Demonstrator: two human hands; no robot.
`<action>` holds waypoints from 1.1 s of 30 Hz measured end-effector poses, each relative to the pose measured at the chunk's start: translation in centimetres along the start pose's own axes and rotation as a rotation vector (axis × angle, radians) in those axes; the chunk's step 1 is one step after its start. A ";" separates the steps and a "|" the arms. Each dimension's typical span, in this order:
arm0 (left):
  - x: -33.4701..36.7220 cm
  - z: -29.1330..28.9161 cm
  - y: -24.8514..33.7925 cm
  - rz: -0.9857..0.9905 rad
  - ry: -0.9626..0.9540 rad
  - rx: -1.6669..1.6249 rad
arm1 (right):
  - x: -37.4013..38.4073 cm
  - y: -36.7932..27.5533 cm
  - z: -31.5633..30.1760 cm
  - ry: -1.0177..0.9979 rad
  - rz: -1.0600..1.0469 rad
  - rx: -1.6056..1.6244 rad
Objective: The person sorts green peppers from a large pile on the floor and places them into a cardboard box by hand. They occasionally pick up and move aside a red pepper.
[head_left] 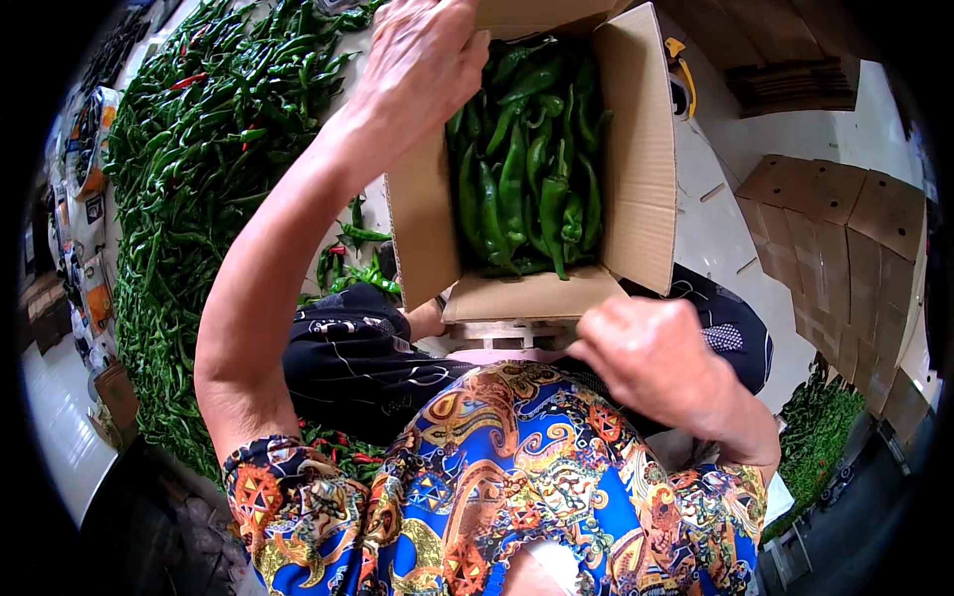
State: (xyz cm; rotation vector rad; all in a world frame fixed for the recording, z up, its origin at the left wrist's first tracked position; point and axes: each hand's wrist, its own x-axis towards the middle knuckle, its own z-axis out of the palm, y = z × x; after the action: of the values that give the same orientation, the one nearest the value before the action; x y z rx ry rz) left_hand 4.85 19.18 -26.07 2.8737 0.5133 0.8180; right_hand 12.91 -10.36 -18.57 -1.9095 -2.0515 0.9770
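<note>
An open cardboard box (636,169) stands in front of me with its flaps spread. Inside, long green peppers (512,189) lie mostly lengthwise, packed close together. My left hand (427,50) is at the box's far left corner, bent over the cardboard; its fingertips are partly cut off by the frame's top edge. By the right corner of the near flap (527,297) is my right hand (651,353), its fingers curled closed and slightly blurred. Whatever may be between those fingers is hidden.
A large heap of green peppers (199,189) with a few red ones spreads at the left. Brown cartons (825,228) are at the right, flat cardboard (795,84) at the far right. A yellow-handled tool (683,74) lies beside the box. More greens (820,437) are at lower right.
</note>
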 end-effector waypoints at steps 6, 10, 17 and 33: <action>-2.4 -0.5 3.5 0.088 -0.314 -0.387 | -0.7 0.2 4.7 0.116 -0.025 0.088; -7.1 1.2 6.0 0.067 -0.645 -0.427 | -0.3 -0.2 6.6 0.264 -0.024 0.152; -6.5 3.2 7.5 -0.222 -0.789 -0.380 | 0.9 -0.6 6.4 0.461 -0.050 0.136; -0.8 -0.1 5.7 -0.281 -0.833 -0.402 | 1.6 -1.1 10.0 0.619 -0.030 0.131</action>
State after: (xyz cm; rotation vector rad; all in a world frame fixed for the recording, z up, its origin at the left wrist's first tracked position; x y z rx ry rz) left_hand 5.77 13.58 -25.25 2.3803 0.5311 -0.3009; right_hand 6.34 -12.26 -26.14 -1.8054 -1.6057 0.4160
